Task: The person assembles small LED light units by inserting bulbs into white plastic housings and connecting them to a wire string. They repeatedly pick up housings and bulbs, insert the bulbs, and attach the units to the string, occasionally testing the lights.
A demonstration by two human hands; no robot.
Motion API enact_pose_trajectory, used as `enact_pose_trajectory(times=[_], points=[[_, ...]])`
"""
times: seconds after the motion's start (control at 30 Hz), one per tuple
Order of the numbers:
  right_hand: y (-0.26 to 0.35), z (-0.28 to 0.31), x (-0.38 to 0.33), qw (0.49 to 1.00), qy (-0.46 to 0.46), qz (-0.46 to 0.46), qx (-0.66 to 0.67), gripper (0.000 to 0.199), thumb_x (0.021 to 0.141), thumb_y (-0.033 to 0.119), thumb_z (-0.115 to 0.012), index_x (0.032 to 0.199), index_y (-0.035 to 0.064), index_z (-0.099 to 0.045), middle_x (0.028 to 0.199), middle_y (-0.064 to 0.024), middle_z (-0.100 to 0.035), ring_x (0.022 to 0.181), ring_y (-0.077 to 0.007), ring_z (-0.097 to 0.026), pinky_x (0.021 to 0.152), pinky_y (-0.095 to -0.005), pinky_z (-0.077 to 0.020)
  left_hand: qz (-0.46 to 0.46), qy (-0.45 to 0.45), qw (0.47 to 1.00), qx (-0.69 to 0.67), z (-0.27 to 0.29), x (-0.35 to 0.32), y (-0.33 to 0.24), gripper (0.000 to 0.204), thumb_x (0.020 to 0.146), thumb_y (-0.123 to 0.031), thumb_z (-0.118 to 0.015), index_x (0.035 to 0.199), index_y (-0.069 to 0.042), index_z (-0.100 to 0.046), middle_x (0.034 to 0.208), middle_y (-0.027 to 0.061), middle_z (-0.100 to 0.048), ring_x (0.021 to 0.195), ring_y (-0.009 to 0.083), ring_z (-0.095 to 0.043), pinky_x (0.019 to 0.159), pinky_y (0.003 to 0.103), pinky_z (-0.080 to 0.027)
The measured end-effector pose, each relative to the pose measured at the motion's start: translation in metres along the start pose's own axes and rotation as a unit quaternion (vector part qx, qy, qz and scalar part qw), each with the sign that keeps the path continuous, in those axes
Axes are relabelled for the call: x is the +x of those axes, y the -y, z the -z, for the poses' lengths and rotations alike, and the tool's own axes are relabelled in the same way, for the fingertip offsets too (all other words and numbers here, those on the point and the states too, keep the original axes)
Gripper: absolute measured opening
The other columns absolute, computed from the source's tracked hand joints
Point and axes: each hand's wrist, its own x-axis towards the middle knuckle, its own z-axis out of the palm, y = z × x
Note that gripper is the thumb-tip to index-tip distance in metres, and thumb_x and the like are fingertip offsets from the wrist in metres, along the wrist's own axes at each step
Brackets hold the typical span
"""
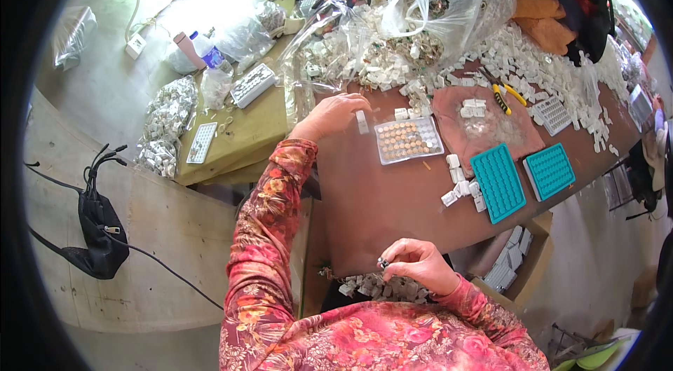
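Note:
My left hand (333,117) reaches over the far left of the brown table, fingers stretched loosely to the right; what lies under the fingertips is hidden. Beside them lies a small whitish rectangular piece (362,123). Close to my body, my right hand (423,267) pinches a tiny dark and silvery piece (382,263) between thumb and forefinger; its exact kind is too small to make out. On the table between the hands sits a clear-white tray (409,140) with rows of round pieces, many orange-tan and some white.
Two teal moulded trays (498,183) (549,172) lie right of small white boxes (457,169). Yellow-handled pliers (502,99) rest by a pink cloth (449,108). White packets (378,56) heap along the back under a big plastic bag (456,7). A cardboard box (536,259) stands below the near right edge.

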Motion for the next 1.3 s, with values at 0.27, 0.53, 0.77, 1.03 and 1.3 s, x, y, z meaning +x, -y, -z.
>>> enact_pose_trajectory(times=[0.27, 0.53, 0.77, 1.03, 1.3], points=[[0.005, -0.008, -0.001, 0.998, -0.044, 0.028, -0.036, 0.005, 0.085, -0.001, -0.064, 0.088, -0.0015, -0.061, 0.081, -0.0083, -0.068, 0.076, -0.0147, -0.066, 0.074, -0.0268, -0.0524, -0.025, -0.043, 0.999, 0.017, 0.008, -0.014, -0.018, 0.017, 0.078, -0.010, -0.067, 0.095, -0.007, -0.067, 0.097, 0.0103, -0.065, 0.092, 0.0289, -0.062, 0.085, 0.035, -0.050], [-0.004, -0.004, 0.009, 0.987, -0.061, 0.040, 0.145, 0.011, 0.093, 0.005, -0.058, 0.102, -0.0001, -0.059, 0.097, -0.0098, -0.067, 0.086, -0.0175, -0.067, 0.082, -0.0317, -0.0557, 0.228, -0.189, 0.656, -0.694, -0.021, -0.155, -0.182, 0.015, 0.089, -0.006, -0.063, 0.102, -0.001, -0.058, 0.095, 0.0062, -0.066, 0.089, 0.0119, -0.062, 0.080, 0.026, -0.050], [-0.004, -0.015, 0.003, 0.995, -0.049, -0.014, 0.088, 0.011, 0.093, 0.009, -0.057, 0.098, -0.0008, -0.057, 0.091, -0.0104, -0.066, 0.077, -0.0141, -0.065, 0.073, -0.0278, -0.0551, 0.267, -0.274, 0.519, -0.764, -0.059, -0.196, -0.260, 0.012, 0.091, -0.003, -0.060, 0.101, -0.004, -0.055, 0.099, 0.0069, -0.064, 0.092, 0.0140, -0.062, 0.084, 0.030, -0.052], [0.004, -0.020, -0.005, 0.997, -0.066, -0.022, 0.022, 0.015, 0.091, 0.010, -0.062, 0.101, -0.0012, -0.061, 0.094, -0.0076, -0.066, 0.085, -0.0154, -0.066, 0.072, -0.0264, -0.0544, 0.252, -0.313, 0.561, -0.724, -0.062, -0.196, -0.267, 0.012, 0.089, -0.001, -0.063, 0.097, -0.003, -0.055, 0.097, 0.0062, -0.065, 0.089, 0.0116, -0.063, 0.081, 0.026, -0.052], [0.012, -0.039, -0.004, 0.889, -0.150, 0.154, -0.405, 0.003, 0.082, 0.001, -0.065, 0.083, -0.0019, -0.065, 0.078, -0.0065, -0.064, 0.068, -0.0127, -0.062, 0.061, -0.0248, -0.0488, 0.247, -0.304, 0.636, -0.665, -0.053, -0.192, -0.266, 0.014, 0.086, 0.001, -0.066, 0.095, -0.004, -0.056, 0.090, 0.0033, -0.064, 0.088, 0.0095, -0.061, 0.078, 0.024, -0.051]])
